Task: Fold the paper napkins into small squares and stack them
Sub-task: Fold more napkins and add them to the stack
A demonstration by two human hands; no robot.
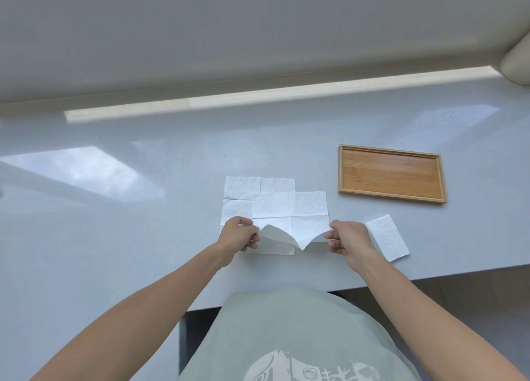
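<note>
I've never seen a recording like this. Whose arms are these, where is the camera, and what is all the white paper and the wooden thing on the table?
There is no machine here: a person is working with two bare hands, and the single camera is worn on their head, looking forward and down. That is why the arms reach in from the bottom and you see their pale green shirt.

The left hand and the right hand each pinch a near corner of an unfolded paper napkin, lifting its near edge off the pale grey table; its far part lies flat. A second unfolded napkin lies partly under it.

Just right of the right hand sits a folded napkin pile; I cannot count its layers. Farther back on the right is a shallow wooden tray with nothing in it.
</note>
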